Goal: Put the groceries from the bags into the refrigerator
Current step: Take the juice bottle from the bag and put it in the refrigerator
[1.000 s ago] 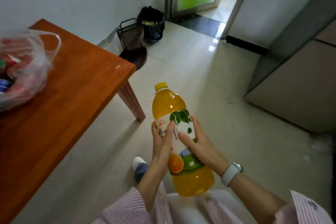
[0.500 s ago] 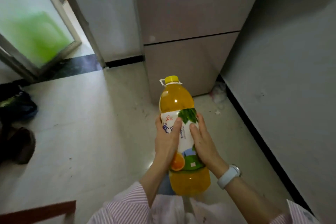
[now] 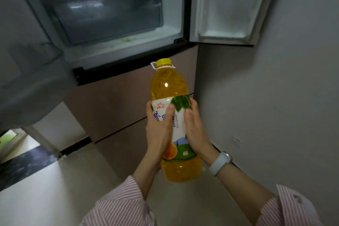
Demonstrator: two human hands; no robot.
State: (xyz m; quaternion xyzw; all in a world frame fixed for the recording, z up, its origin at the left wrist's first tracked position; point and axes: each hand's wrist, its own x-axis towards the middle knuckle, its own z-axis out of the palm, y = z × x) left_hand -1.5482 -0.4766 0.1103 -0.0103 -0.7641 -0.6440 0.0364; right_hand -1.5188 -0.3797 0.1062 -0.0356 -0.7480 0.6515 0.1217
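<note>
Head view, 1 camera only. Orange juice bottle (image 3: 169, 86) is the landmark: big clear plastic bottle, yellow cap (image 3: 164, 62) up, white carry ring at the neck, tilted slightly with the cap leaning away from the person.

Left hand (image 3: 159, 128) grips the bottle's left side over the label, thumb laid up across the front of the label, fingers wrapped behind and out of sight. Right hand (image 3: 194, 129) grips the bottle's right side at the same height, thumb on the front of the label, fingertips reaching up to the green leaf print at the label's top edge. Both hands curled round the label band; the bare upper body and the bottom of the bottle stick out above and below the fingers. White watch (image 3: 220, 163) on the right wrist, just right of the bottle's base. Striped pink sleeves (image 3: 117, 207) below the bottle.

Refrigerator (image 3: 113, 97) stands behind and above the bottle, apart from it. Upper compartment open: clear drawer (image 3: 110, 16) up and left of the cap, white floor of the compartment between drawer and cap. Right door (image 3: 227, 5) swung out, up and right of the bottle; left door (image 3: 23, 71) swung out, well left of it, blurred. Lower drawer fronts directly behind the bottle, closed. Grey wall (image 3: 275, 97) right of the bottle. Pale tiled floor (image 3: 45, 189) below left.
</note>
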